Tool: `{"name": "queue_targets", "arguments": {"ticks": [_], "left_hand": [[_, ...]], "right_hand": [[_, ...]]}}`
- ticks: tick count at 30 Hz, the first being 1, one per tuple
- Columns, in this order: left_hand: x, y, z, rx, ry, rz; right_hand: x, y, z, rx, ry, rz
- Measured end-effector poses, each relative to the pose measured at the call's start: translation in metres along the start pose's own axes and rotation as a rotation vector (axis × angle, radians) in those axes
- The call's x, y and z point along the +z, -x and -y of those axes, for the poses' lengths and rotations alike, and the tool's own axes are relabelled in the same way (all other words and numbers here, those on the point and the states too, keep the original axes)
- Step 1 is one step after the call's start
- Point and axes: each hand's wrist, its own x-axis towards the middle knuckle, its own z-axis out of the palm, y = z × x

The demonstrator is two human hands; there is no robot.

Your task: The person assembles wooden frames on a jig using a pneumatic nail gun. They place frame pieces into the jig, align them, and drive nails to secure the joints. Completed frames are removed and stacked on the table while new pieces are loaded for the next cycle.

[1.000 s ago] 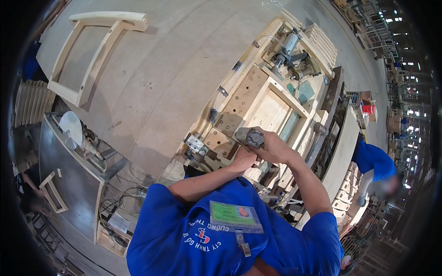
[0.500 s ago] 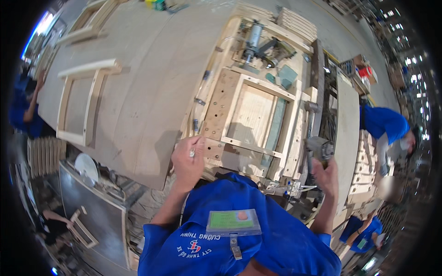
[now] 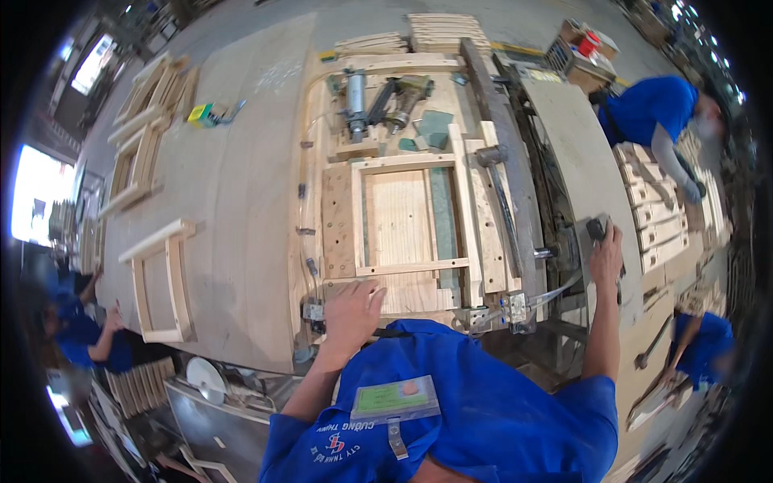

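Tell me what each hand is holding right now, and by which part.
The right hand grips a grey power tool from above, around its body. The left hand holds nothing; it rests palm-down on the near edge of the wooden frame jig.

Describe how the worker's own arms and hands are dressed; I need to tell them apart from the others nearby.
Both forearms are bare below short blue sleeves of a work shirt. The left hand and right hand wear no gloves, and no watch or rings show. A green card in a clear holder is clipped to the shirt front, above small red and white printing.
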Motion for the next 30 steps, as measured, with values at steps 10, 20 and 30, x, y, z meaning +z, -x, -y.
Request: {"name": "queue_targets", "arguments": {"ticks": [10,20,30], "left_hand": [[0.104,-0.06,0.002,0.196,-0.126,0.323],[0.118,-0.079,0.003,0.203,-0.156,0.434],[0.111,-0.093,0.017,0.298,-0.155,0.654]], "right_hand": [[0.009,0.135,0.1,0.153,-1.377,0.455],[-0.008,0.181,0.117,0.111,-1.227,0.634],[0.006,0.124,0.153,0.138,-1.053,0.531]]}}
